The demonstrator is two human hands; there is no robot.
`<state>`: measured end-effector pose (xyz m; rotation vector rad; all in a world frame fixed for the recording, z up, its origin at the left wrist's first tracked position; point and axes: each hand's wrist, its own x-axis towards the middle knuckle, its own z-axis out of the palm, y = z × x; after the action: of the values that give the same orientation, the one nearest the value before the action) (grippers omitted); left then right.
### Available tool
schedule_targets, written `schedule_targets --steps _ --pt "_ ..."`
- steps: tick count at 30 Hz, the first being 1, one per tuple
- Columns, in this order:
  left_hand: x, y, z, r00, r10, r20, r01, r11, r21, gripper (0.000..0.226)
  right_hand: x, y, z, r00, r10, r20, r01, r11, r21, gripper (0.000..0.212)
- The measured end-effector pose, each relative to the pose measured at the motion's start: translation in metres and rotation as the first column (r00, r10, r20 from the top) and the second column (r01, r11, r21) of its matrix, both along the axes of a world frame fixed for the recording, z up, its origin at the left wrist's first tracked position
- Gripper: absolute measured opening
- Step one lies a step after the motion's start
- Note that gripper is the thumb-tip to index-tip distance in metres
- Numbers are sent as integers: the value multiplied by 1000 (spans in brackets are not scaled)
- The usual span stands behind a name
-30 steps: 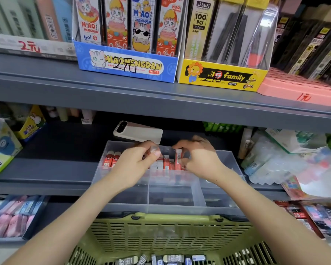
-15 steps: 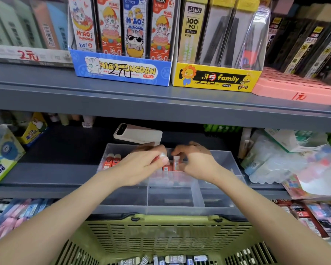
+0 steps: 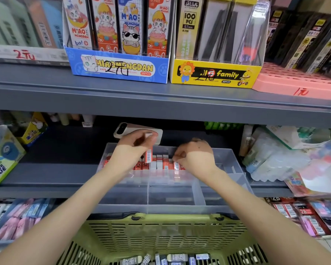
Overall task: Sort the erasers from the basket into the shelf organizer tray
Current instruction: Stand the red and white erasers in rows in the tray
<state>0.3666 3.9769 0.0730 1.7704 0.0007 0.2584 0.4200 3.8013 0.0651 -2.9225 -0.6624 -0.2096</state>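
A clear plastic organizer tray (image 3: 227, 188) with dividers sits on the lower shelf. A row of red-sleeved erasers (image 3: 161, 165) stands upright in its back compartment. My left hand (image 3: 134, 148) holds one red-sleeved eraser (image 3: 148, 155) upright just above that row. My right hand (image 3: 195, 157) is at the row's right end, fingers curled and pinching an eraser (image 3: 177, 165) standing there. The green slotted basket (image 3: 161, 234) is below the tray, with several black-and-white erasers (image 3: 172, 258) in its bottom.
A white phone (image 3: 122, 130) lies behind the tray. A glue box (image 3: 2, 161) stands at the left and plastic-wrapped packs (image 3: 275, 161) at the right. The upper shelf (image 3: 161, 96) overhangs the tray. Packaged goods fill the shelf below.
My left hand has risen a little and now shows a red-sleeved eraser held above the row. My right hand has shifted slightly right along the row.
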Motion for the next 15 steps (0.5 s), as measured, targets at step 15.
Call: schedule_targets --steps 15 --pt "1 -7 -2 994 39 -103 -64 967 -248 7 -9 0 17 985 35 -171 -98 920 -380 55"
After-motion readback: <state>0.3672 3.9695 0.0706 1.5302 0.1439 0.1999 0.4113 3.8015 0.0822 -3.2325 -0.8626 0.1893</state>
